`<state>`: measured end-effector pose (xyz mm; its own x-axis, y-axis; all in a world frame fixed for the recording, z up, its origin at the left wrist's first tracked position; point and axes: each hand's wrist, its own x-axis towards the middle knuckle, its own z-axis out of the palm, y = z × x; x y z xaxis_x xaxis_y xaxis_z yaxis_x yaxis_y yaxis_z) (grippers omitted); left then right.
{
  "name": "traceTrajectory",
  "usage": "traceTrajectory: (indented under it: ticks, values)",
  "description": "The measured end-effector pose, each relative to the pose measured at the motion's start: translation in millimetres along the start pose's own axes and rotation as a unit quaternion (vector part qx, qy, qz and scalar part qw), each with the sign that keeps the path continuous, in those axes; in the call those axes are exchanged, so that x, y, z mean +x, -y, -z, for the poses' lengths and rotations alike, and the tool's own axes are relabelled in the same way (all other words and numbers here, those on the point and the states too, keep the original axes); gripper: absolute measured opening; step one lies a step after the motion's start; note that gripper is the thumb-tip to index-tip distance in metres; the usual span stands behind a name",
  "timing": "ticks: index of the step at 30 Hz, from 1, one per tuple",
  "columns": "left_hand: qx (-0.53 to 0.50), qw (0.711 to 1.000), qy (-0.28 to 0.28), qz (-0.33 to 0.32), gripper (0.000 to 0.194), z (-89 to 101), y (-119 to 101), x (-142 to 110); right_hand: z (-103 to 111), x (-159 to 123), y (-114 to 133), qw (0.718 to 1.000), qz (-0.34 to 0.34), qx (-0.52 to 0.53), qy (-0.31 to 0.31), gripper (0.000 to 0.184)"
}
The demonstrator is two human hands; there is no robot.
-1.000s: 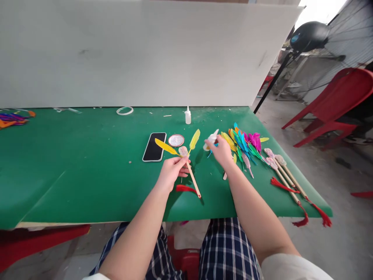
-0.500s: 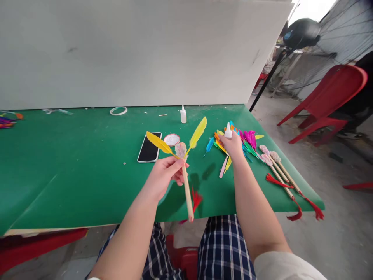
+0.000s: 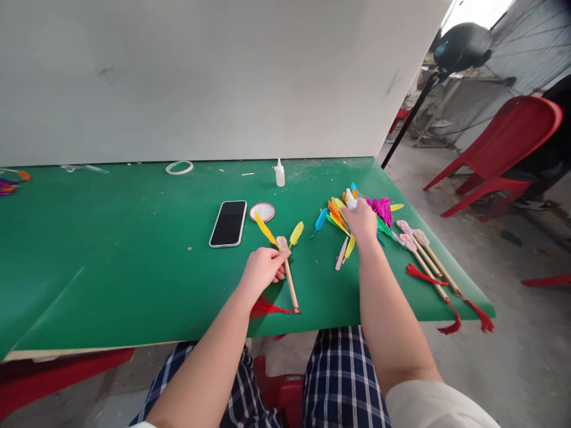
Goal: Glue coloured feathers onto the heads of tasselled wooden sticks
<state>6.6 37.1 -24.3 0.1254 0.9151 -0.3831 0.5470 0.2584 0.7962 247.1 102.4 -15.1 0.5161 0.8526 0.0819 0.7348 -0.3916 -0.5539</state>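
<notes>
My left hand (image 3: pixel 267 265) pinches a slim wooden stick (image 3: pixel 291 286) just below its pale, rounded top. An orange-yellow feather (image 3: pixel 264 229) and a lighter yellow feather (image 3: pixel 296 233) stick out on either side of that top. From the stick's lower end a red tassel (image 3: pixel 267 308) spreads leftward on the table. Over the pile of colourful feathers (image 3: pixel 338 213), my right hand (image 3: pixel 361 221) is closed around a small white squeeze bottle (image 3: pixel 351 201); most of the bottle's body is hidden by the hand. A flat pinkish strip (image 3: pixel 341 254) lies beside a yellow feather below the pile.
On the green table (image 3: pixel 147 279) lie a phone (image 3: pixel 228 223), a round red-rimmed disc (image 3: pixel 262 212) and a tape ring (image 3: pixel 179 167). Another white bottle (image 3: pixel 279 174) stands near the grey board (image 3: pixel 223 83). Several tasselled sticks (image 3: pixel 428 258) rest at right, beyond the feathers.
My left hand has lowered the stick toward the table, and its red tassel has swung to the left. The bottle in my right hand has tilted and dipped slightly.
</notes>
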Motion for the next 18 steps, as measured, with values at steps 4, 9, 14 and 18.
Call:
traceTrajectory:
  ticks: [4, 9, 14, 18]
  values:
    - [0.076, 0.997, 0.003, 0.006, 0.041, 1.0, 2, 1, 18, 17, -27, 0.984, -0.073, 0.096, -0.133, 0.026]
    - [0.217, 0.975, 0.009, -0.050, 0.054, 5.2, -2, -11, 28, 28, -48, 0.965, -0.081, 0.146, -0.203, 0.030]
    - [0.302, 0.936, 0.162, -0.073, 0.056, 9.0, -14, -38, 21, 21, -33, 0.955, -0.026, 0.213, -0.203, 0.044]
    - [0.291, 0.915, 0.266, -0.082, 0.056, 7.0, -21, -53, 5, 5, -8, 0.979, 0.061, 0.192, -0.038, 0.051]
